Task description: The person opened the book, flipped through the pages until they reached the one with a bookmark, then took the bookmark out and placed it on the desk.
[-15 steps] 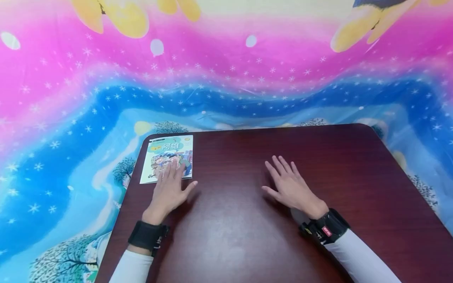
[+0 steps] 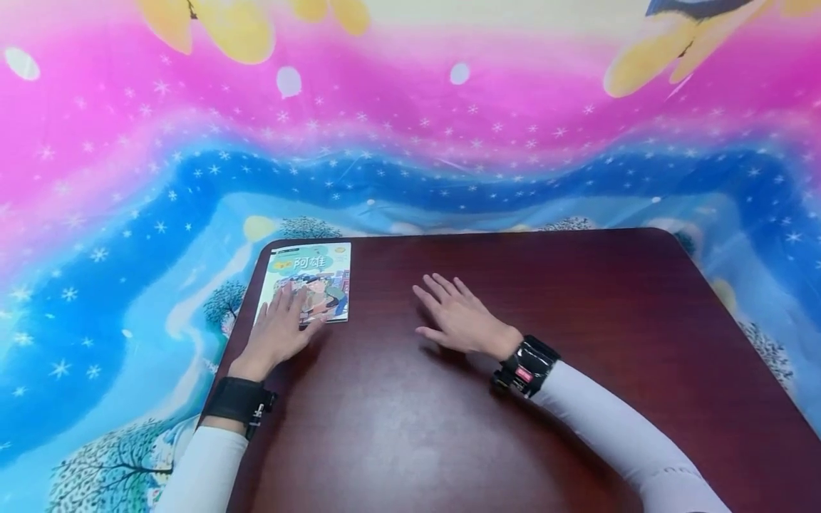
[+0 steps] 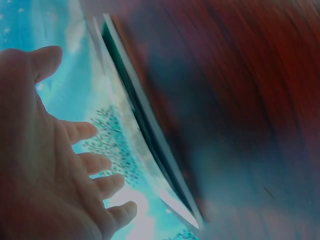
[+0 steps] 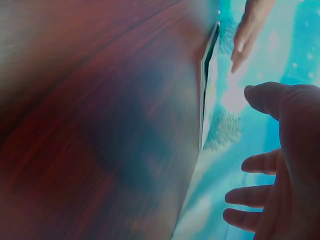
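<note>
A thin book (image 2: 327,288) with an illustrated cover lies at the table's far left corner. My left hand (image 2: 274,338), fingers spread, hovers over the book's lower left part and hides some of the cover. In the left wrist view, a gap shows between the left hand (image 3: 65,165) and the book (image 3: 142,125). To the right of the book, my right hand (image 2: 468,320) is held above bare tabletop with its fingers extended, pointing up and left. Neither hand holds anything. The right wrist view shows the book's edge (image 4: 204,90) beyond the right hand (image 4: 290,170).
The dark reddish-brown table (image 2: 410,427) has rounded far corners. Behind and beside it hangs a pink and blue printed cloth (image 2: 410,157) with snowflakes and trees. A black strap with a small device (image 2: 529,367) is on the right wrist, another black strap (image 2: 237,399) on the left.
My right hand has moved left across the table, toward the book. The left hand has shifted left and slightly away from me. The book lies in the same place.
</note>
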The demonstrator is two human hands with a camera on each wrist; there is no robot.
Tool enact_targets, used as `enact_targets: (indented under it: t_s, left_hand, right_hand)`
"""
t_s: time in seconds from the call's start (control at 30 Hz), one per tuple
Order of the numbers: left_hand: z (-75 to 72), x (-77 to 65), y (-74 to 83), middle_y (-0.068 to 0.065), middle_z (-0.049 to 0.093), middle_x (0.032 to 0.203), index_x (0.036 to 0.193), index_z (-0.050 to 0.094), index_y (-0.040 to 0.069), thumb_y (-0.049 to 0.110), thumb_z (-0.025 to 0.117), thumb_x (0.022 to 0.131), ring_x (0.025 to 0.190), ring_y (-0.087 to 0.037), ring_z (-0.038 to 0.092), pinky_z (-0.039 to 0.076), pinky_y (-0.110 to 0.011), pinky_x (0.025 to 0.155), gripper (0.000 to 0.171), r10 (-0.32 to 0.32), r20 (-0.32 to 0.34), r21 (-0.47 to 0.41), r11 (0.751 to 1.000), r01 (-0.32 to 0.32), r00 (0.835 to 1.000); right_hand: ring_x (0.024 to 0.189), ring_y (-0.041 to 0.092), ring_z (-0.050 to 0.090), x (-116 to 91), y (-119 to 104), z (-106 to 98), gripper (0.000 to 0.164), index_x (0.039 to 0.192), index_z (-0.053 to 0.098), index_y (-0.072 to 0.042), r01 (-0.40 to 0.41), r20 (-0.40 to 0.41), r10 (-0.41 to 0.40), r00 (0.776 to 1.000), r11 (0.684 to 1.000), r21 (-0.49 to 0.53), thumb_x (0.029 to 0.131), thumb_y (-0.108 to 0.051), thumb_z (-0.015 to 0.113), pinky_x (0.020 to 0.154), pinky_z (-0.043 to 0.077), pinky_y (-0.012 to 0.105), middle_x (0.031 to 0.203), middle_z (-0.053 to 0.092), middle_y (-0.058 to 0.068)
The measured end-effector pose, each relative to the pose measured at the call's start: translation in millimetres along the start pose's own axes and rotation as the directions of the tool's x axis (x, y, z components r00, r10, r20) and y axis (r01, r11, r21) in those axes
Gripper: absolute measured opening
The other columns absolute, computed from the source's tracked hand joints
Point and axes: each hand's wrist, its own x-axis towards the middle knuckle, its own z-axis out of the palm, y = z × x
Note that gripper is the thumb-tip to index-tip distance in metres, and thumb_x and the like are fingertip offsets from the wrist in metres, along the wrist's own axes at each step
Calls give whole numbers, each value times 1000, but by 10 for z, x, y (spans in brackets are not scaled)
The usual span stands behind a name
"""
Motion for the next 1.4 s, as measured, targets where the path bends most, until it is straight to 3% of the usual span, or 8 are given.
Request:
enact_targets:
  t_s: [0.23,0.43,0.73,0.97,1.17,1.4]
  left_hand:
    - [-5,63,-141,-30,16,160,156,25,2,61,42,95,145,-49,15,16,-70,110,87,-29,3,-33,999,29,1000]
    - [61,125,-215,-29,6,162,158,16,3,61,38,96,147,-47,4,12,-68,112,88,-9,78,-86,996,16,997]
    - [174,175,-330,-28,-4,162,159,10,4,61,34,97,148,-45,-6,3,-68,112,88,2,150,-120,993,16,989]
    - [306,262,-408,-27,-9,162,159,9,7,62,33,97,147,-44,-12,-2,-69,111,86,19,191,-106,994,1,981]
    - [300,244,-355,-28,-8,162,159,8,7,63,29,98,147,-44,-14,-4,-70,111,86,12,202,-111,994,11,979]
    - [253,164,-252,-29,-7,162,159,11,8,61,30,98,147,-45,-12,-3,-70,110,83,12,181,-120,993,10,983]
  right_hand:
    - [149,33,18,426,-207,91,79,157,26,-12,92,77,-93,993,996,19,96,-60,39,118,13,54,163,21,17]
    - [150,31,15,717,-376,145,79,158,24,-13,148,149,-149,978,989,18,97,-62,35,119,10,51,164,18,14]
    - [150,31,14,1053,-552,271,80,158,23,-12,224,213,-238,948,971,86,97,-60,39,118,19,50,163,21,18]
    - [151,30,9,1189,-604,323,80,159,22,-14,249,232,-256,938,967,59,96,-60,41,118,18,51,165,15,13]
    - [151,25,8,1248,-662,376,78,160,19,-17,273,286,-275,918,961,45,97,-59,39,118,17,51,166,14,11]
    - [151,23,10,1193,-672,443,74,159,24,-19,285,320,-289,903,957,59,98,-58,39,118,17,54,165,15,11]
